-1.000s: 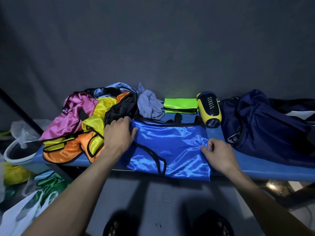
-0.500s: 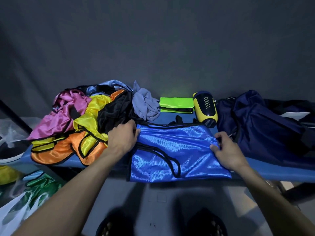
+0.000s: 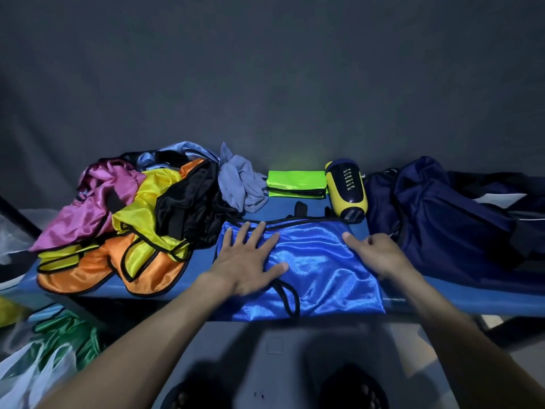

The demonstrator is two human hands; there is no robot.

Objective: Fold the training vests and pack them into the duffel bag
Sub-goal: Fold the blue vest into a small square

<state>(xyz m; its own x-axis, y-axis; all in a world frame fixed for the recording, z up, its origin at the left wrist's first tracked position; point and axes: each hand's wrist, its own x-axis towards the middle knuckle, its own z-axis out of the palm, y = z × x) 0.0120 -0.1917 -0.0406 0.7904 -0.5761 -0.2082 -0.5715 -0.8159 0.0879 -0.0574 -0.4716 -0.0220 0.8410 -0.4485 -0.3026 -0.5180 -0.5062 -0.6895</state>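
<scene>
The shiny blue satin training vest with black piping [image 3: 309, 267] lies at the front edge of the blue desk [image 3: 200, 261], its lower hem hanging just over that edge. Half a second ago the left hand [image 3: 247, 261] was bunched at the vest's left side; now it lies flat on the cloth with fingers spread, pressing it down. The right hand [image 3: 374, 252], which was pinching the right border, now rests on the vest's right part with fingers loosely curled and one pointing inward; no pinch shows. The vest also looks narrower than before, so a fold seems laid and is being smoothed; it probably needs another fold before packing.

Left of it, toward the desk's left end, sits the heap of unfolded pink, yellow, orange and black vests [image 3: 132, 225]. Behind lies a folded neon-green vest [image 3: 296, 184]. The navy fabric duffel bag [image 3: 442, 219] sits at the right end, touching the vest's right side.
</scene>
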